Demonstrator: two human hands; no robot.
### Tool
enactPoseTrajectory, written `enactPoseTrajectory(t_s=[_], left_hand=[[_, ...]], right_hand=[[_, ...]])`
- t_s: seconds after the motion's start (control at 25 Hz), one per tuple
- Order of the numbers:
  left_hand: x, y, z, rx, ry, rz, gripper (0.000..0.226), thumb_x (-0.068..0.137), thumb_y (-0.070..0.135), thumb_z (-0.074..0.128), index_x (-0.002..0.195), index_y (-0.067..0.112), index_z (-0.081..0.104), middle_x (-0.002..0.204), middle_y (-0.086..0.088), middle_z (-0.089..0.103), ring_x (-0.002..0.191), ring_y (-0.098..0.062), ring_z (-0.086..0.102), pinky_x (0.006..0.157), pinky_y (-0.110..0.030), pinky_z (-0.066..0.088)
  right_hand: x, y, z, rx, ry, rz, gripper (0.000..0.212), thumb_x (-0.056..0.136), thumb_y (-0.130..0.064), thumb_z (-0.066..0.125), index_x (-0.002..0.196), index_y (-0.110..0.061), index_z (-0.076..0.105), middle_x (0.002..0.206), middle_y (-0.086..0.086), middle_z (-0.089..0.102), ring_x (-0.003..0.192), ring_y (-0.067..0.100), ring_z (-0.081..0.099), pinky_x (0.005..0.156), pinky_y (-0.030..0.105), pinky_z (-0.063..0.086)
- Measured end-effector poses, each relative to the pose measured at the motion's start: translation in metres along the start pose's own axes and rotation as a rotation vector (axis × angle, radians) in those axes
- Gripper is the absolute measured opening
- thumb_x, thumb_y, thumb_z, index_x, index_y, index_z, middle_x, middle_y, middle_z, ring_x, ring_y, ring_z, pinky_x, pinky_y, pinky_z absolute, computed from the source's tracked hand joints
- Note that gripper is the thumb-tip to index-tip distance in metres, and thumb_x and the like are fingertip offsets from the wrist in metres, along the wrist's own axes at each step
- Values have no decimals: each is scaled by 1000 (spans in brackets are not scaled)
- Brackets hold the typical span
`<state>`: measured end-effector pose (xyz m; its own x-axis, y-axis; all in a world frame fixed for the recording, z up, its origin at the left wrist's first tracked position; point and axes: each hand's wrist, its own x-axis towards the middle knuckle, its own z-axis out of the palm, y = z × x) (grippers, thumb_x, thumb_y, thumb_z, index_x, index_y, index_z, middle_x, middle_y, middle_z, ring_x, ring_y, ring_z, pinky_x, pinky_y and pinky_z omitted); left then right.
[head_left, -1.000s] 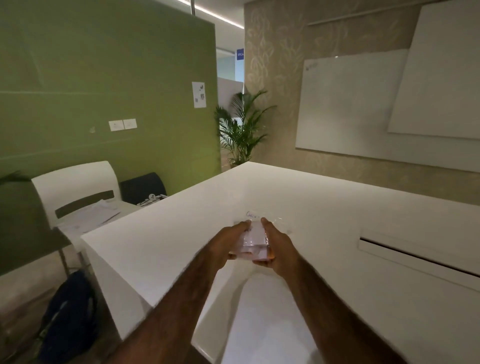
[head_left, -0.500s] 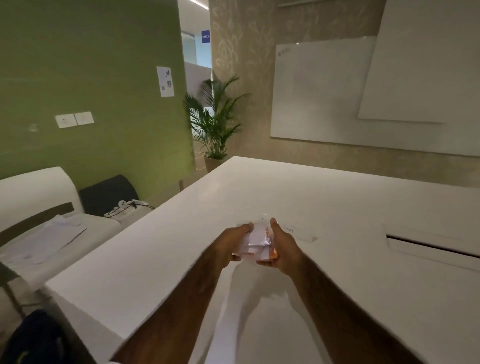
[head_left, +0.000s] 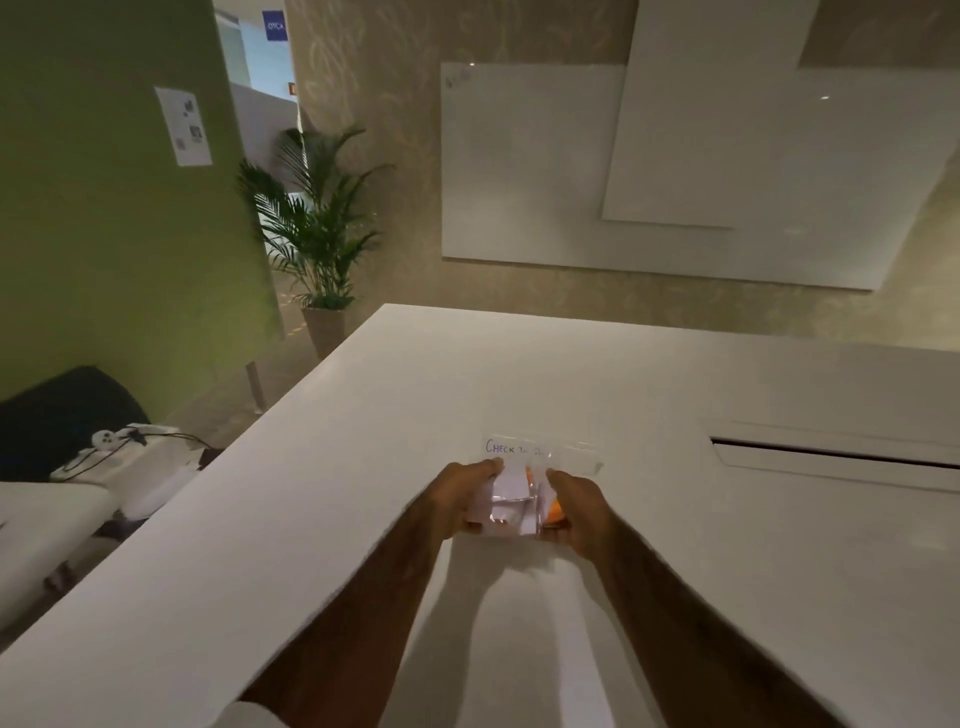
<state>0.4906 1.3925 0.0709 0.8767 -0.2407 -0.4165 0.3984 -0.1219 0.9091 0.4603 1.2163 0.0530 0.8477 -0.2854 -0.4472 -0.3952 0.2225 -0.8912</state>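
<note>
A clear plastic zip bag (head_left: 519, 491) with handwriting reading "CHECK" near its top edge is held above the white table (head_left: 322, 519). White paper pieces and something orange show through it. My left hand (head_left: 460, 496) grips the bag's left side and my right hand (head_left: 579, 506) grips its right side. The bag's lower part is hidden between my palms.
A long slot (head_left: 831, 457) is cut into the table at the right. White chairs (head_left: 52, 512) with cables and a dark bag stand at the left. A potted palm (head_left: 317, 234), a green partition and wall whiteboards (head_left: 675, 171) lie beyond.
The view swung to the right and nearer the table, so the chairs slid to the left edge. My hands kept hold of the bag, and its written top edge now shows.
</note>
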Motion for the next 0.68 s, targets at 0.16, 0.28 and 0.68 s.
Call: enactPoseTrajectory(t_s=[0.16,0.28,0.68], left_hand=[[13,-11,-5,-116,-45,5,30,98,29,63,112,3,71,94,-12,76,72,-27,72,58,-28,55],[18,-16,-12,-151,-20,4,26,98,27,63,109,4,71,83,-8,76,60,-19,72,45,-22,51],[43,-19,-21,285,265,51,47,93,48,59,94,3,72,103,-17,75,93,-31,72,88,-39,59]], right_hand=[[7,6,-6,11,40,29,18,95,-14,53,89,-4,67,71,16,68,54,28,67,48,35,56],[16,7,-5,26,47,43,20,94,-19,55,100,-4,66,91,21,68,77,36,70,61,47,61],[30,4,8,-833,348,-59,68,88,-65,47,129,-12,60,129,15,58,119,33,55,103,40,45]])
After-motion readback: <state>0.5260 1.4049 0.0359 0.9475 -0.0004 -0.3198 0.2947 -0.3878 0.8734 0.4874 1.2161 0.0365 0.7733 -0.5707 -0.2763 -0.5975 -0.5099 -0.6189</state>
